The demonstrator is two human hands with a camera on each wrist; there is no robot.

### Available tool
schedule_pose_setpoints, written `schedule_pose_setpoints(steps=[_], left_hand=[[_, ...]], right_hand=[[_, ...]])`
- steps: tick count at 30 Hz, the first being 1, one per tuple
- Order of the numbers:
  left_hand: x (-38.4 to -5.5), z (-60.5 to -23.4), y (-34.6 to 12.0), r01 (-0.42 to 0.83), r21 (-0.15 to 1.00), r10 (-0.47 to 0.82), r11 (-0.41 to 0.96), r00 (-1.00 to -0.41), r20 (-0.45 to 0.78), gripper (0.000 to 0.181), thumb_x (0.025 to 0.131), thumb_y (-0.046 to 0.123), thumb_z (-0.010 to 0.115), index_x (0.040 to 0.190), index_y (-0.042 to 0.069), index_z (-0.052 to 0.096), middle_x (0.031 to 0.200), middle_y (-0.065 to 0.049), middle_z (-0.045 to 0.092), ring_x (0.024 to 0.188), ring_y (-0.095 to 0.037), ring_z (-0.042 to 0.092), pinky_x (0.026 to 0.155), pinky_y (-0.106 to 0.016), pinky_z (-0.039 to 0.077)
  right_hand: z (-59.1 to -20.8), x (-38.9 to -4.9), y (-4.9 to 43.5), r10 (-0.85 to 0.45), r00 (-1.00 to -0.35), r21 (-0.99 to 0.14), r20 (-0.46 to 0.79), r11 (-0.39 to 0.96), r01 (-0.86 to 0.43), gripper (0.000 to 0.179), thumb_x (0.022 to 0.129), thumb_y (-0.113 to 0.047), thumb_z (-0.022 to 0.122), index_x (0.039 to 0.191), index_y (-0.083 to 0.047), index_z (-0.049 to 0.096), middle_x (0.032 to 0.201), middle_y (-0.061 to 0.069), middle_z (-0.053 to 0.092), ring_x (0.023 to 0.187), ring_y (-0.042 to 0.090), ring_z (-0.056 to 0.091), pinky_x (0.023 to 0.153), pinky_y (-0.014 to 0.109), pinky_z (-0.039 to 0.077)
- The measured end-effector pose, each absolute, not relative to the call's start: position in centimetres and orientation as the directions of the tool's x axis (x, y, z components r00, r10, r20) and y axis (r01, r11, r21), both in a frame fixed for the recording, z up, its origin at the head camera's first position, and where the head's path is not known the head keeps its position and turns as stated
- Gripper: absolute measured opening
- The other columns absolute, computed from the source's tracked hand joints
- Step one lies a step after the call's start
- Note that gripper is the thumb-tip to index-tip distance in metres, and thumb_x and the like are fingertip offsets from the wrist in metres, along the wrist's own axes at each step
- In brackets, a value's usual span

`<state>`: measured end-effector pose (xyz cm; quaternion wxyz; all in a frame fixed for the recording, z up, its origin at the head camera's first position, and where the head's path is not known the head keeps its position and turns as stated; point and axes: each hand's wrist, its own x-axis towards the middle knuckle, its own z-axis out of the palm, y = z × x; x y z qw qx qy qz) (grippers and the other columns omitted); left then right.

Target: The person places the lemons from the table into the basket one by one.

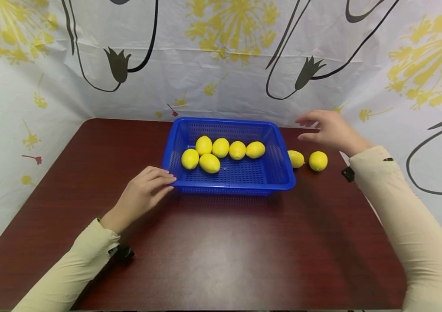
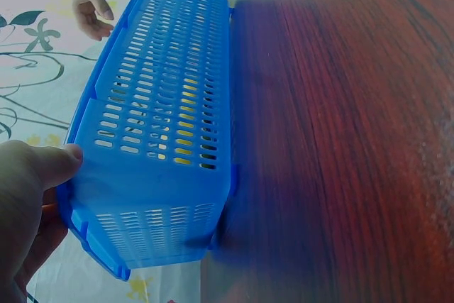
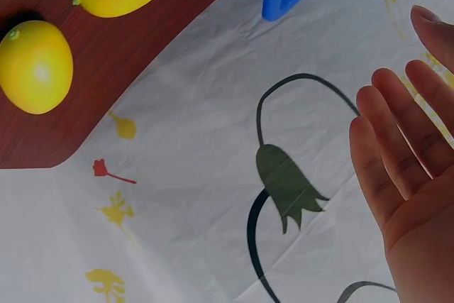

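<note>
A blue plastic basket [image 1: 236, 187] with slotted walls stands on the table, holding several yellow lemons [image 1: 210, 164] grouped mostly toward its left and back. My left hand [image 1: 139, 194] grips the basket's front left corner. In the left wrist view its thumb [image 2: 60, 164] lies against the rim, while its other fingers are partly hidden behind the edge. My right hand [image 1: 332, 130] hovers in the air to the right of the basket with nothing in it, its fingers extended and apart in the right wrist view. Beneath it, one lemon [image 1: 296, 159] lies beside the basket and another lemon [image 1: 318, 161] farther right.
The dark reddish-brown table [image 1: 221, 251] extends in front of the basket and to its left. A white cloth [image 1: 213, 78] with yellow and grey flower prints hangs behind the table and along both sides.
</note>
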<state>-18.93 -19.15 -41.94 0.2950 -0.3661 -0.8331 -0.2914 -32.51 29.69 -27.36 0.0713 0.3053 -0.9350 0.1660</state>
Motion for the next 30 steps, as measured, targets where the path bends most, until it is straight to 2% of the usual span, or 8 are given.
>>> schedule_pose_setpoints(steps=[9, 19, 23, 30], left_hand=[[-19.0, -42.1, -19.2, 0.777, 0.271, 0.438, 0.568, -0.564, 0.7, 0.033, 0.076, -0.002, 0.085, 0.107, 0.003, 0.077, 0.107, -0.008, 0.071, 0.104, -0.027, 0.062, 0.092, -0.038, 0.051], [-19.0, -42.1, -19.2, 0.777, 0.277, 0.432, 0.566, -0.566, 0.703, 0.035, 0.074, -0.003, 0.086, 0.108, 0.003, 0.077, 0.107, -0.008, 0.071, 0.104, -0.027, 0.062, 0.092, -0.039, 0.052], [-18.9, -42.1, -19.2, 0.777, 0.276, 0.434, 0.566, -0.565, 0.702, 0.035, 0.074, -0.003, 0.086, 0.108, 0.003, 0.077, 0.107, -0.008, 0.072, 0.104, -0.026, 0.063, 0.091, -0.039, 0.052], [-19.0, -42.0, -19.2, 0.78, 0.274, 0.435, 0.563, -0.562, 0.704, 0.036, 0.074, -0.004, 0.086, 0.108, 0.003, 0.077, 0.106, -0.008, 0.071, 0.103, -0.027, 0.063, 0.091, -0.039, 0.052]], right_hand=[[-27.9, -32.9, 31.0, -0.517, -0.829, -0.298, 0.214, 0.773, -0.559, 0.042, 0.084, -0.009, 0.082, 0.122, 0.0, 0.067, 0.113, 0.018, 0.068, 0.1, 0.035, 0.061, 0.087, 0.055, 0.05], [-30.2, -33.8, 32.6, -0.463, -0.873, -0.313, 0.151, 0.816, -0.487, 0.045, 0.085, -0.013, 0.082, 0.124, 0.002, 0.065, 0.114, 0.022, 0.067, 0.102, 0.039, 0.061, 0.089, 0.056, 0.049], [-31.5, -34.2, 33.1, -0.442, -0.891, -0.301, 0.104, 0.84, -0.451, 0.048, 0.087, -0.019, 0.082, 0.126, 0.001, 0.063, 0.114, 0.022, 0.066, 0.105, 0.04, 0.06, 0.09, 0.057, 0.047], [-33.7, -34.7, 33.5, -0.411, -0.911, -0.304, 0.035, 0.864, -0.402, 0.056, 0.089, -0.026, 0.08, 0.133, 0.001, 0.06, 0.125, 0.024, 0.063, 0.112, 0.041, 0.058, 0.094, 0.059, 0.046]])
